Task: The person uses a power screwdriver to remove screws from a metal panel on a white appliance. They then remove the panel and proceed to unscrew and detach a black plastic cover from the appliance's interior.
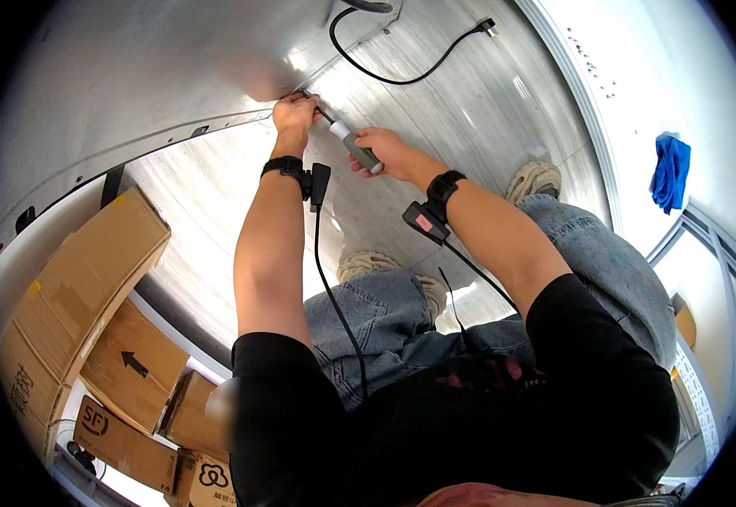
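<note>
My right hand [389,155] is closed round the grey handle of a screwdriver [344,135]. Its dark shaft slants up and left to the lower edge of a large metal panel [157,76]. At that edge my left hand [293,112] has its fingers pinched together beside the screwdriver's tip. What they grip there is too small and partly covered to make out. Each wrist wears a black strap with a small cabled device.
A black cable with a plug [486,27] lies on the pale wood-look floor [469,110] ahead. Cardboard boxes [89,270] stack at the left. A blue cloth [670,173] is against the white surface at the right. My bent legs are below my arms.
</note>
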Available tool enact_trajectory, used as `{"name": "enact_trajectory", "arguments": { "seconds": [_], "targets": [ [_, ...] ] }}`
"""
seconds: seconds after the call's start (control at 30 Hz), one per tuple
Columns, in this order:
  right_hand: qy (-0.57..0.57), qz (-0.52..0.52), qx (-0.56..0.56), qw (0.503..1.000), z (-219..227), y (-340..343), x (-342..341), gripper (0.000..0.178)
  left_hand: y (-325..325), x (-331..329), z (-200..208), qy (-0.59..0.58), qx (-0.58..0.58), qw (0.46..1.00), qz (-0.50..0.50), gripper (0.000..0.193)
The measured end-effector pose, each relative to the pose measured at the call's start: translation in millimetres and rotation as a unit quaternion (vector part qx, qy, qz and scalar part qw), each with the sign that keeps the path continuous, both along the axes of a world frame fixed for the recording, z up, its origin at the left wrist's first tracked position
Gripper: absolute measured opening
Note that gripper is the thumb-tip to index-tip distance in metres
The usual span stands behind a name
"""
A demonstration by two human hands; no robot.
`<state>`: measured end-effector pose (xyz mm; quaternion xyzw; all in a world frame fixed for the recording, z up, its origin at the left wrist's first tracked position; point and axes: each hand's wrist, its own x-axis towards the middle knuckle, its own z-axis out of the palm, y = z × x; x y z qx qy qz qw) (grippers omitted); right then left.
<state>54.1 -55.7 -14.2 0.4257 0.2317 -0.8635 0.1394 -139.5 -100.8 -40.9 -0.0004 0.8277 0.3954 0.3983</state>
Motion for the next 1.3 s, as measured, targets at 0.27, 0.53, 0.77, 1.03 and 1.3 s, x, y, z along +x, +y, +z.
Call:
{"name": "enact_trajectory", "arguments": {
  "seconds": [0.27,0.53,0.77,1.03,1.3],
  "targets": [
    [-0.013,0.01,0.141,0.99,-5,-15,4,0.044,-3,4,3,-0.03,0.036,0.999,0.008,0.03],
    [-0.004,0.013,0.184,0.983,-15,-26,17,0.044,-5,4,8,-0.068,0.05,0.996,0.027,0.017],
    [0.003,0.039,0.218,0.975,-10,-24,22,0.042,-14,-2,5,-0.077,0.05,0.995,0.039,0.018],
    [-0.023,0.049,0.264,0.963,-6,-22,27,0.041,-19,2,17,-0.097,0.053,0.994,0.022,0.017],
    [-0.039,0.122,0.255,0.958,24,70,70,0.026,-9,26,26,-0.251,0.149,0.956,-0.034,0.023]
  ]
}}
